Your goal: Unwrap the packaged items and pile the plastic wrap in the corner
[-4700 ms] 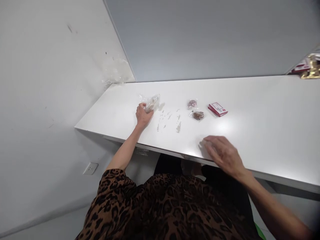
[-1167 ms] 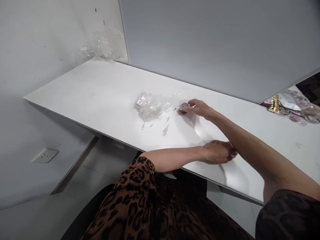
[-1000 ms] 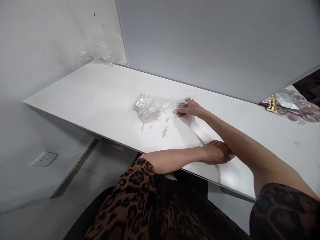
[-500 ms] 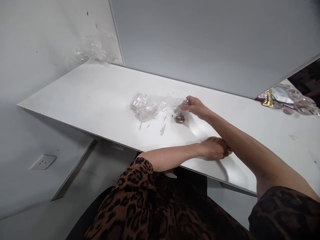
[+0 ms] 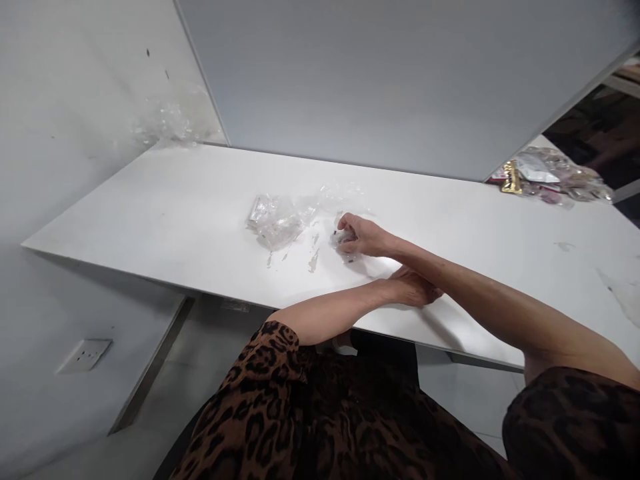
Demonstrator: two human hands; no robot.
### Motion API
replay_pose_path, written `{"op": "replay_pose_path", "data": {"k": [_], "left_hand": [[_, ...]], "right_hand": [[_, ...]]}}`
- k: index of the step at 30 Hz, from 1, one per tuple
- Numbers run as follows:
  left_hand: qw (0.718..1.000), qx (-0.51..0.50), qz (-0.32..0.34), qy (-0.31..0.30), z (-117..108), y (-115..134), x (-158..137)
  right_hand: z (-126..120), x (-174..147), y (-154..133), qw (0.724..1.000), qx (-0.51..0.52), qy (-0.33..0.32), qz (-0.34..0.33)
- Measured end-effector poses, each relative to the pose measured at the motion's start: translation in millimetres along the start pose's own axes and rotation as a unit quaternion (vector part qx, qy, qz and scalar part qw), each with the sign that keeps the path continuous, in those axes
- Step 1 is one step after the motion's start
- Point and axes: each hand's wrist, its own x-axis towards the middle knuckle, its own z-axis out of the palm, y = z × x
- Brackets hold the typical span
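White tabletop [image 5: 175,200], packet [image 5: 336,241] in right hand [image 5: 365,235]

The right hand's grip pinches the packet between thumb and fingers, at or just above the tabletop. The left hand [image 5: 417,288] lies partly beneath the right forearm [image 5: 470,287]; whether its grip is spread or closed cannot be told. Left of the packet sits a crumpled clear bag [image 5: 283,227]. More plastic [image 5: 167,123] bunches at the far left corner, and wrappers [image 5: 550,177] pile at the far right.
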Motion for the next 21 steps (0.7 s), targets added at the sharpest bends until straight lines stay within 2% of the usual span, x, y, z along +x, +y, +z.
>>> {"op": "replay_pose_path", "data": {"k": [3, 5, 6, 8, 10, 11, 13, 16, 18, 19, 21], "left_hand": [[0.999, 0.015, -0.031, 0.005, -4.0, 3.5, -2.7], [0.999, 0.029, -0.041, 0.001, -9.1, 7.2, -6.1], [0.999, 0.037, -0.038, -0.005, -11.6, 8.6, -7.6], [0.998, 0.049, -0.024, -0.012, -15.1, 9.5, -9.0], [0.998, 0.053, -0.006, -0.015, -15.5, 7.8, -8.5], [0.998, 0.054, 0.006, -0.017, -14.8, 6.2, -7.9], [0.998, 0.061, 0.034, -0.010, -12.6, 2.7, -7.0], [0.996, 0.068, 0.054, 0.013, -11.2, -0.6, -8.4], [0.997, 0.057, 0.045, 0.022, -12.1, -0.5, -10.9], [0.998, 0.050, 0.040, 0.024, -12.8, 0.1, -12.3], [0.998, 0.038, 0.033, 0.027, -13.5, 2.1, -14.9]], "right_hand": [[-7.2, -17.1, 2.2, 0.998, 0.045, -0.029, 0.025], [-17.7, -32.7, 8.1, 0.998, 0.066, -0.012, 0.017], [-23.6, -40.8, 13.1, 0.997, 0.068, 0.022, 0.003], [-34.7, -56.1, 28.0, 0.990, 0.035, 0.132, -0.026], [-43.6, -68.7, 48.1, 0.973, -0.041, 0.225, -0.021], [-47.4, -73.9, 59.2, 0.967, -0.076, 0.243, -0.003], [-55.3, -83.6, 81.4, 0.968, -0.096, 0.229, 0.047], [-73.0, -102.6, 112.6, 0.969, 0.019, 0.224, 0.102], [-89.6, -121.2, 133.8, 0.939, 0.146, 0.281, 0.136], [-99.1, -131.6, 145.3, 0.911, 0.208, 0.321, 0.155], [-120.7, -151.8, 171.0, 0.835, 0.294, 0.418, 0.204]]}}
